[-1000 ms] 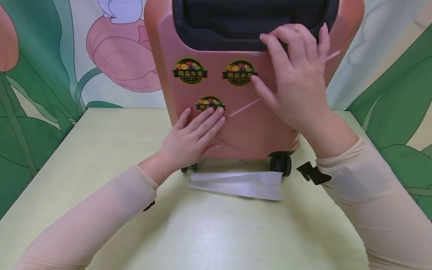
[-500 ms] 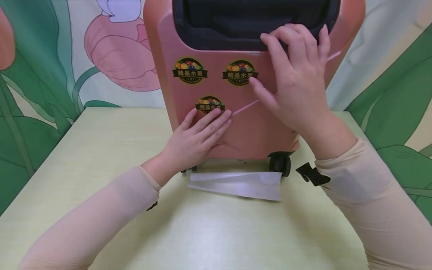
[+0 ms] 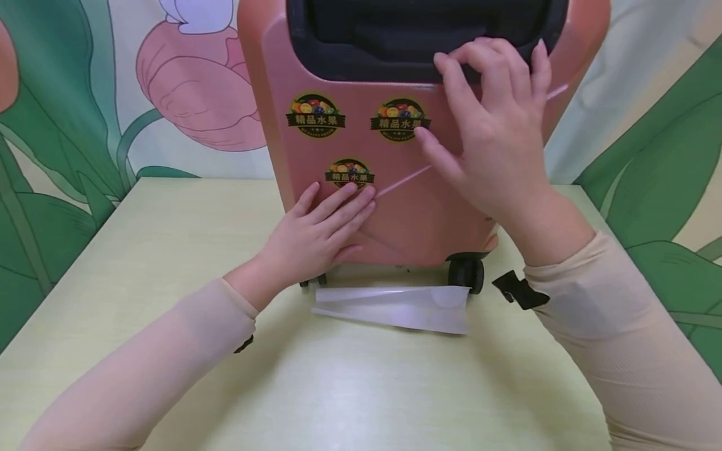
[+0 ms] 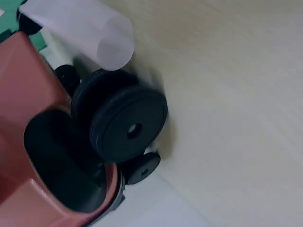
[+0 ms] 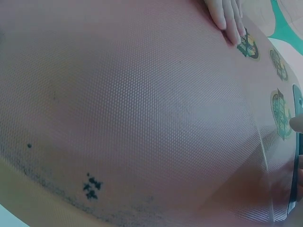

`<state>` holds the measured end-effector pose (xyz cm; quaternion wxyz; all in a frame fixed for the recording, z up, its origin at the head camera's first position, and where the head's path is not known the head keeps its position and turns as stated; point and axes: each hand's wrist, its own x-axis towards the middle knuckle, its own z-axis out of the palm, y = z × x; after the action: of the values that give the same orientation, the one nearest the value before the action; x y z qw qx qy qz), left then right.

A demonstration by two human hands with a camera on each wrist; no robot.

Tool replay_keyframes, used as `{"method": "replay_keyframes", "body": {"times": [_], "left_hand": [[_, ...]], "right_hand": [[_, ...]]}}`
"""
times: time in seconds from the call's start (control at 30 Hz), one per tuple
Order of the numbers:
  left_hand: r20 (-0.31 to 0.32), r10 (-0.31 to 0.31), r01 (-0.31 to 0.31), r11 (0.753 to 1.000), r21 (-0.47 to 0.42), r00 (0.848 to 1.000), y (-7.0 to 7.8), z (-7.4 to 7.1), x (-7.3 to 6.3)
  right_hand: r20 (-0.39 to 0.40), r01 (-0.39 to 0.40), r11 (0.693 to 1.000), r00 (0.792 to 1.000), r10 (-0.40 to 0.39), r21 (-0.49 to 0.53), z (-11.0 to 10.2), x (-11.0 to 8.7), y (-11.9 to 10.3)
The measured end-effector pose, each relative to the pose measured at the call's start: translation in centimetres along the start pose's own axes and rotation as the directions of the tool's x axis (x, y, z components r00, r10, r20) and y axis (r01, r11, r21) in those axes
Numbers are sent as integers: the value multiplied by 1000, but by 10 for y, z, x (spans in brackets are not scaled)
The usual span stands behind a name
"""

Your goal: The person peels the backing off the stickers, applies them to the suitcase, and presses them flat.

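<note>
Mid-frame now, the left hand (image 3: 312, 239) lies fingers spread across the lowest sticker (image 3: 350, 170), and upper right, the right hand (image 3: 497, 128) grips the pink suitcase (image 3: 425, 222), fingers bent.

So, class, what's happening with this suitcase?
A person's left hand lies on the pink suitcase, fingers over the lower edge of the lowest fruit sticker. Their right hand rests at the black handle recess, its thumb by the upper right sticker. The upper left sticker is uncovered. The suitcase stands on its wheels, with a translucent sheet lying in front on the table.
</note>
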<state>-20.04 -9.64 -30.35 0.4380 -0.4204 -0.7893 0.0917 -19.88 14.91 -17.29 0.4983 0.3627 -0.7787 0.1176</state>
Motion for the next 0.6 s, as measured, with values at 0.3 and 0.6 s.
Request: {"method": "replay_keyframes", "body": {"times": [0.3,0.6], "left_hand": [[-23,-148,148,989,28,989,-12,-6,3],[86,15,-16,1000,14,996,-5,0,-27]], "right_hand": [[-9,3,1000,1000,-3,-7,1,1,-2],[-21,-5,1000,1000,5,-12,3,0,-3]]}}
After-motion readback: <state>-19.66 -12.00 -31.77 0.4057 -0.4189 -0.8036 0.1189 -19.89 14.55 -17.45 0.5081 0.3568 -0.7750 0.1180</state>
